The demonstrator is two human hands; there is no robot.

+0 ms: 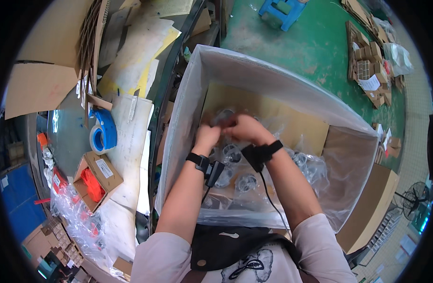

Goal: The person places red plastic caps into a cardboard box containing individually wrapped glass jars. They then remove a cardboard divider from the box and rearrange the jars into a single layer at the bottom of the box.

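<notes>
Both my hands are down inside a large carton (282,73) lined with whitish plastic sheeting. My left hand (208,137) is closed near the carton's left wall, its fingertips close to those of my right hand (247,129). The right hand's fingers are also bent closed, and motion smears them. What they grip is too blurred to name. Just beyond the fingers is a clear round piece (224,114). Below the hands lie several round, clear cup-like pieces (246,183) among thin clear plastic bags (315,170). Each wrist wears a black strap with a small device and cable.
A workbench on the left carries papers (127,113), a blue tape dispenser (103,134), a small carton (101,177) with red material and crumpled clear plastic (79,226). A blue stool (283,12) stands on the green floor; stacked cartons (370,70) and a fan (412,198) are at right.
</notes>
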